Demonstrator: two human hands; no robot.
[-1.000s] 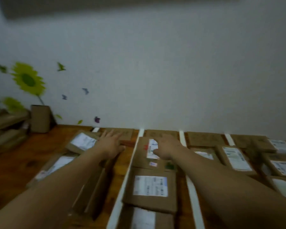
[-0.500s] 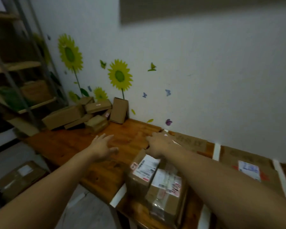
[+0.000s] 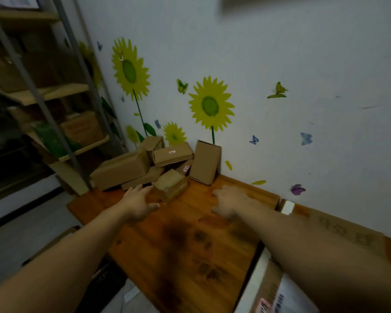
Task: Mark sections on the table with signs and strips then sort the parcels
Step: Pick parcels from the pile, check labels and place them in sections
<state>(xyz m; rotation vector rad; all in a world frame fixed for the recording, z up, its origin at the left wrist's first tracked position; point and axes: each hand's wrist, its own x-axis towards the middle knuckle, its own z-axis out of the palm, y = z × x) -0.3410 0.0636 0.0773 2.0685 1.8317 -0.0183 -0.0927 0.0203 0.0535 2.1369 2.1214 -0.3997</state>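
Note:
A pile of brown cardboard parcels (image 3: pixel 131 168) sits in the far left corner of the wooden table (image 3: pixel 190 245). A small taped parcel (image 3: pixel 171 184) lies at the front of the pile, and one box (image 3: pixel 204 162) stands upright against the wall. My left hand (image 3: pixel 138 201) reaches out with spread fingers, just short of the small parcel, holding nothing. My right hand (image 3: pixel 230 201) hovers palm down over the bare wood, fingers loose and empty. A white strip (image 3: pixel 253 281) and a labelled parcel (image 3: pixel 278 292) show at the lower right. A cardboard sign (image 3: pixel 339 229) lies by the wall.
A metal shelf rack (image 3: pixel 43 98) with boxes stands left of the table. The wall behind carries sunflower and butterfly stickers. The table's left edge drops to the grey floor, where a box (image 3: pixel 54 240) lies partly under the table.
My view has swung left from the sorted sections to the table's corner pile. Both hands have left the labelled parcels and moved toward the pile, empty.

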